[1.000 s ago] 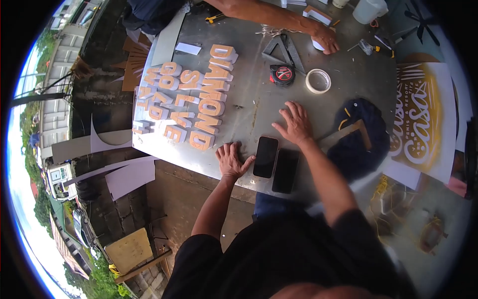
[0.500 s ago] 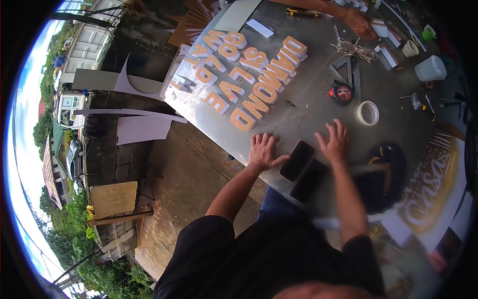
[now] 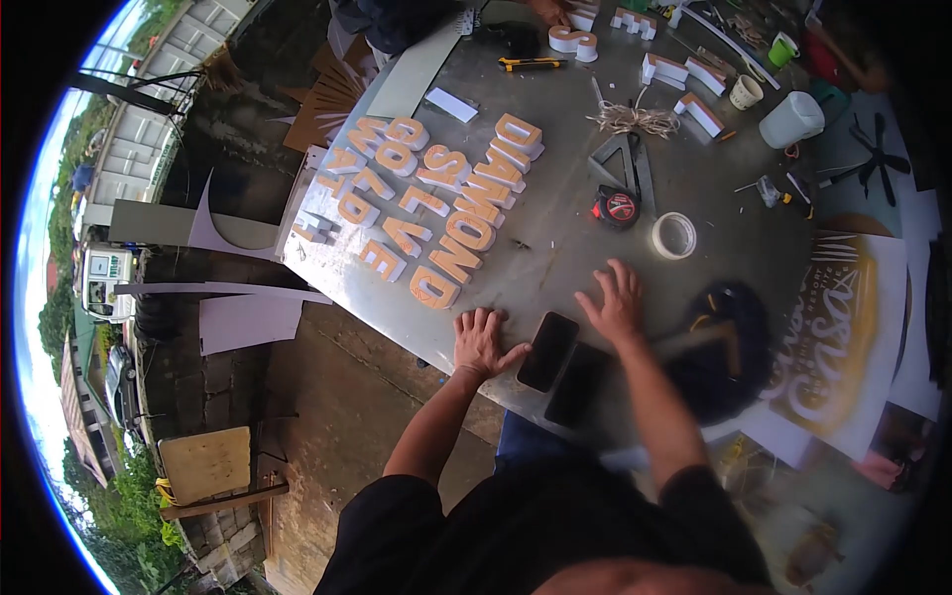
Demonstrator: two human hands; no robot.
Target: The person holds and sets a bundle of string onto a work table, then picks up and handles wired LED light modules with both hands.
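Observation:
My left hand (image 3: 482, 343) lies palm down near the table's front edge, fingers spread and holding nothing. Its thumb points toward a dark phone (image 3: 547, 351), and a second dark phone (image 3: 578, 385) lies beside that one. Across from them my right hand (image 3: 617, 303) rests on the metal table (image 3: 555, 273), fingers apart and empty. Beyond the left hand stand rows of cut-out letters with orange-patterned faces and white sides, among them the row reading DIAMOND (image 3: 476, 213). A roll of tape (image 3: 674, 236) and a red-black tape measure (image 3: 616, 208) lie past my right hand.
A triangle square (image 3: 627, 164), tangled cord (image 3: 635, 120) and yellow cutter (image 3: 532, 64) lie farther off. White pieces (image 3: 699, 115), a paper cup (image 3: 746, 92) and a white container (image 3: 792, 121) stand far right. Another person's hand (image 3: 551, 10) is at the far edge. A dark cap-like item (image 3: 729, 347) sits right.
My view has swung, so the table and its contents sit farther left and lower, showing more of the far end. Both hands stay on the table in about the same pose.

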